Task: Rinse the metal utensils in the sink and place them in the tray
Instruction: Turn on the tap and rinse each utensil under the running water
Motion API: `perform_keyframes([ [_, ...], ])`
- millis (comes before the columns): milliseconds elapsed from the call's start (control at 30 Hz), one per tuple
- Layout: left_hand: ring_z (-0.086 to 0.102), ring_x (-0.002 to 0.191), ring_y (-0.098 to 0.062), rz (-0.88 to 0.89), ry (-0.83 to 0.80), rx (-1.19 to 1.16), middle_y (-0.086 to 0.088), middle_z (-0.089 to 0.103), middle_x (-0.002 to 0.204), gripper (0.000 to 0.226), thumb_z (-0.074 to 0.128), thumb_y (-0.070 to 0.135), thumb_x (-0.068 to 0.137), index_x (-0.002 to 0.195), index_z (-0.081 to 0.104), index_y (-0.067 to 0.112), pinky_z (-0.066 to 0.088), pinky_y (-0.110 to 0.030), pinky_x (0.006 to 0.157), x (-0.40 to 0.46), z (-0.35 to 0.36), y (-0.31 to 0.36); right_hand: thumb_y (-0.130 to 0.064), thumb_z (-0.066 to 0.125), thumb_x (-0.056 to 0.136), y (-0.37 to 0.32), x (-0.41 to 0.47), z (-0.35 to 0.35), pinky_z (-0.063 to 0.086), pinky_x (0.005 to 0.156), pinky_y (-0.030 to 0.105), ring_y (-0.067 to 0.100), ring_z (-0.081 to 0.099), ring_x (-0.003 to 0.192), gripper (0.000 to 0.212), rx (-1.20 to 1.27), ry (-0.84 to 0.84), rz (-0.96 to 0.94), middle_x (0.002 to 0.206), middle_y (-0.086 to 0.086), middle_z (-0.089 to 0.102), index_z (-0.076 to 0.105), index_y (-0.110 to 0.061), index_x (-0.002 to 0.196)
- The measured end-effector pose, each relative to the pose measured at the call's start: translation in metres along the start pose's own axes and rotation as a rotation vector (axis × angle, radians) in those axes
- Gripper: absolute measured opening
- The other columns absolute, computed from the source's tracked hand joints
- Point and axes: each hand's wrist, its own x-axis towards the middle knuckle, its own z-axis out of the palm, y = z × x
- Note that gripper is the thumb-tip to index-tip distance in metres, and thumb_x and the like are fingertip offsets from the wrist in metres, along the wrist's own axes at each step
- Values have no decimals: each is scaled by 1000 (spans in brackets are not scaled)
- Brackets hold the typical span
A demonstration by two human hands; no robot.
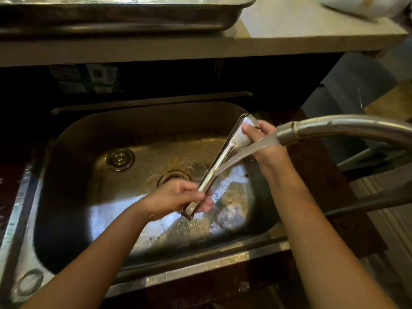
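Over the basin of the stainless steel sink (73,152), a long metal utensil (219,161) with a flat, broad head, seemingly a spatula, is held slantwise, head toward 1 o'clock and handle end toward 7 o'clock. The left hand (178,198) is closed around the lower handle, fingers wrapped under it and thumb lying along the top. The right hand (260,139) pinches the broad head at the upper end, fingertips pressed on its flat face. The two hands are apart, one at each end of the utensil. A stream of water (243,156) runs from the curved faucet spout (334,126), which enters from 3 o'clock, and strikes the middle of the handle before falling into the basin. The open drain (172,176) sits just beyond the left hand; a round strainer plug (120,159) lies at its 10 o'clock, apart from it. The basin floor is wet and glistens. At 12 o'clock, on a raised counter (289,30) behind the sink, stands a rectangular metal tray (124,16), well apart from the utensil; its contents cannot be made out.
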Motion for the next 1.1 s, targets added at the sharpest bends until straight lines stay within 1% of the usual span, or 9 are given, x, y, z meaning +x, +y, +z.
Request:
perform_keyframes([
  [233, 70, 69, -13, 30, 313, 138, -7, 77, 80, 11, 70, 22, 75, 85, 73, 20, 56, -20, 55, -10, 15, -23, -33, 56, 89, 28, 4, 6, 53, 88, 48, 27, 62, 95, 30, -331, 49, 155, 104, 13, 64, 58, -13, 111],
  [300, 69, 68, -14, 42, 474, 340, -7, 76, 79, 19, 68, 20, 80, 98, 70, 20, 56, -26, 58, -10, 20, -30, -34, 54, 90, 38, 3, 7, 56, 84, 46, 23, 64, 84, 36, -362, 94, 188, 93, 9, 64, 56, -8, 115],
  [400, 68, 82, -23, 178, 733, 874, -9, 74, 92, 34, 65, 26, 82, 114, 63, 16, 52, -32, 69, -10, 28, -38, -51, 65, 74, 45, -4, 12, 55, 87, 43, 26, 63, 100, 53, -316, 77, 209, 109, 9, 61, 55, -14, 111],
  [533, 69, 66, -29, 395, 796, 1235, -10, 74, 81, 41, 75, 15, 72, 111, 63, 11, 52, -30, 50, -11, 33, -43, -31, 72, 75, 47, 0, 9, 57, 83, 45, 30, 66, 92, 28, -311, 87, 229, 91, 10, 65, 60, -10, 88],
  [600, 67, 64, -22, 341, 781, 1144, -4, 73, 79, 39, 74, 16, 72, 109, 64, 18, 47, -24, 48, -11, 36, -40, -9, 66, 81, 48, -1, 7, 58, 77, 43, 31, 67, 86, 8, -243, 107, 221, 82, 12, 65, 60, -6, 85],
  [700, 65, 71, -5, 128, 602, 570, 7, 71, 85, 32, 64, 27, 82, 114, 62, 26, 46, -18, 53, -2, 36, -28, 2, 62, 83, 43, -11, 7, 56, 61, 27, 17, 65, 68, 13, -128, 27, 169, 65, -1, 65, 59, -10, 79],
  [800, 64, 73, 5, 138, 432, 314, 14, 69, 86, 20, 59, 31, 85, 103, 66, 32, 50, -15, 68, 16, 30, -7, 5, 58, 85, 36, -20, 7, 54, 71, 35, 21, 63, 72, 15, -78, -143, 107, 72, 5, 65, 60, -10, 84],
  [933, 67, 73, -6, 189, 431, 151, 8, 73, 80, 9, 63, 27, 82, 86, 70, 31, 54, -17, 62, 31, 23, 28, 1, 57, 86, 25, -26, 7, 54, 81, 41, 30, 65, 84, 18, -11, -238, 52, 94, 22, 65, 58, 1, 105],
  [1100, 70, 84, -17, 151, 295, 56, -1, 76, 85, 24, 71, 44, 64, 82, 74, 29, 55, -28, 77, 23, 19, 23, -1, 61, 84, 10, -18, 4, 60, 72, 31, 26, 70, 81, 18, -9, -252, -15, 91, 18, 69, 67, -17, 88],
])
